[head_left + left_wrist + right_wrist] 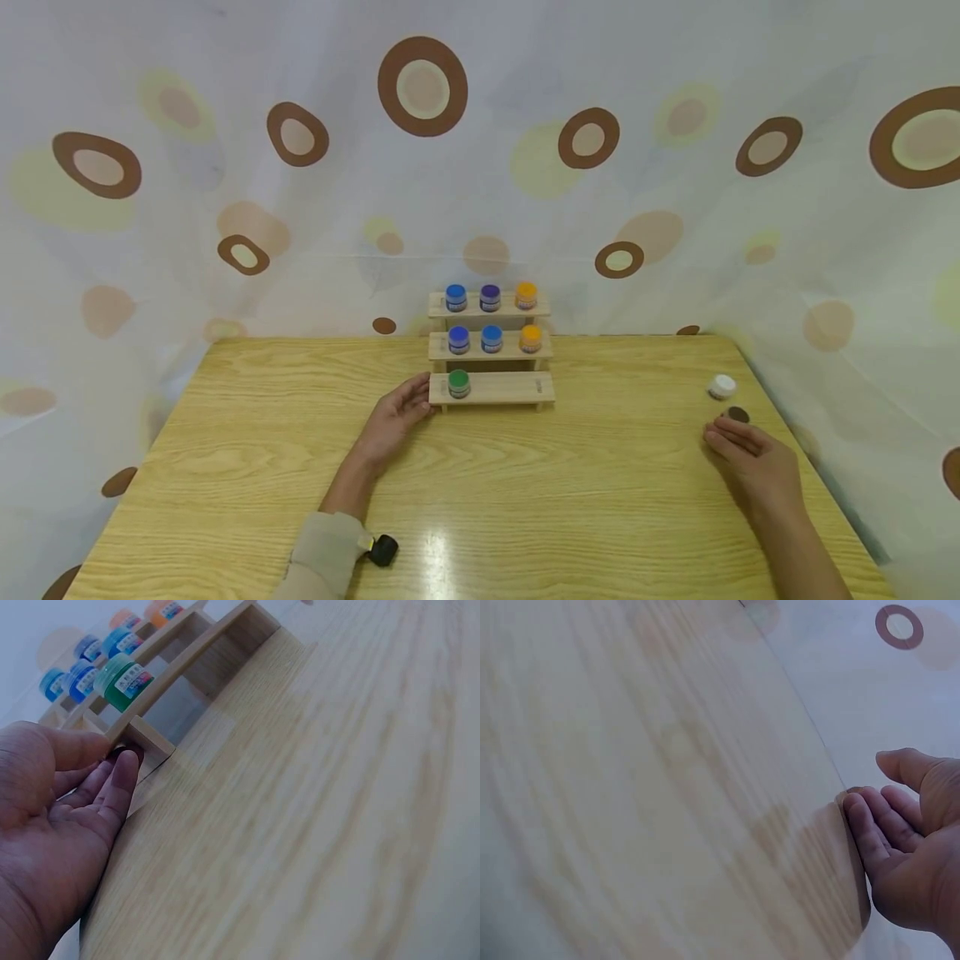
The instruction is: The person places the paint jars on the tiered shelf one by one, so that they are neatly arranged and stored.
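A three-tier wooden display rack (pixel 498 388) stands at the back of the table. My left hand (pixel 392 423) holds the left end of its lowest step; in the left wrist view the thumb lies against the step's edge and the fingers reach below it. On that step sits a green paint jar (pixel 459 384). Far to the right, my right hand (pixel 761 467) is at a dark-lidded jar (pixel 738 414), its fingers partly hiding the jar. The right wrist view shows the thumb spread away from the fingers. A white-lidded jar (pixel 722 386) stands just behind.
The middle step carries a violet-blue jar (pixel 459 339), a blue jar (pixel 492 338) and an orange jar (pixel 530 338). Above them are another blue jar (pixel 456 297), a purple jar (pixel 490 297) and an orange jar (pixel 527 296). A patterned sheet (pixel 322 217) hangs behind the wooden table (pixel 495 492).
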The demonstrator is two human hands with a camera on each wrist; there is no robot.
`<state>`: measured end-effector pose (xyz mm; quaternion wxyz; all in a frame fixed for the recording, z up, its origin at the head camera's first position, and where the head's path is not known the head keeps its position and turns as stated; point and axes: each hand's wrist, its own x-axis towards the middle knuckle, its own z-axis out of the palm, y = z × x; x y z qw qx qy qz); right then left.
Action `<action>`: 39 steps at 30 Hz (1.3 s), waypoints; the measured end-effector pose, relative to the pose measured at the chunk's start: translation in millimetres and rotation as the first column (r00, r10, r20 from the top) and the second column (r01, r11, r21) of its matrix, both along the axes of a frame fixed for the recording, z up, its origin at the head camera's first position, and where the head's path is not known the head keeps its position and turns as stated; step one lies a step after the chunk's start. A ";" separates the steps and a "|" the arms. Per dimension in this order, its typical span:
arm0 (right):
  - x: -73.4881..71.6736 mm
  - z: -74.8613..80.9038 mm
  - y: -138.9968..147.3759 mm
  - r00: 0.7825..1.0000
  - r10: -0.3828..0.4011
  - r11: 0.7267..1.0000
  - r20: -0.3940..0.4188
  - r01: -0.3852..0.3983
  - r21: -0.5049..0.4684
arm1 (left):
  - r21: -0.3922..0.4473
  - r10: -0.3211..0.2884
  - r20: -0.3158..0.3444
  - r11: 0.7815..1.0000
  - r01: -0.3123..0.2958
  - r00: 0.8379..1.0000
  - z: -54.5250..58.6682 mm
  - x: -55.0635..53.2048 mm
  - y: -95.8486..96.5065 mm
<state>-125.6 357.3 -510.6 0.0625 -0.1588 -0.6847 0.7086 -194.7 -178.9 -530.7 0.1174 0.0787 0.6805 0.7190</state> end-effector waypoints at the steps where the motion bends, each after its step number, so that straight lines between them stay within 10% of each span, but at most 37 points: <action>1: 0.4 0.4 2.1 1.000 -0.004 1.000 0.000 0.004 0.013 | 0.001 0.004 0.000 1.000 -0.004 1.000 0.1 -0.1 0.1; 12: -2.3 -4.7 24.0 0.994 -0.077 0.954 0.071 0.053 0.296 | 0.006 -0.007 -0.010 1.000 0.007 1.000 0.3 0.0 -0.8; 31: -12.0 -4.9 47.5 0.979 -0.201 0.979 0.018 0.201 0.032 | 0.005 -0.013 -0.020 1.000 0.013 1.000 0.4 -0.2 -0.6; 39: -16.7 -11.4 55.9 0.992 -0.081 0.997 -0.100 0.082 0.006 | 0.001 -0.012 -0.013 1.000 0.012 1.000 1.0 -0.3 -0.6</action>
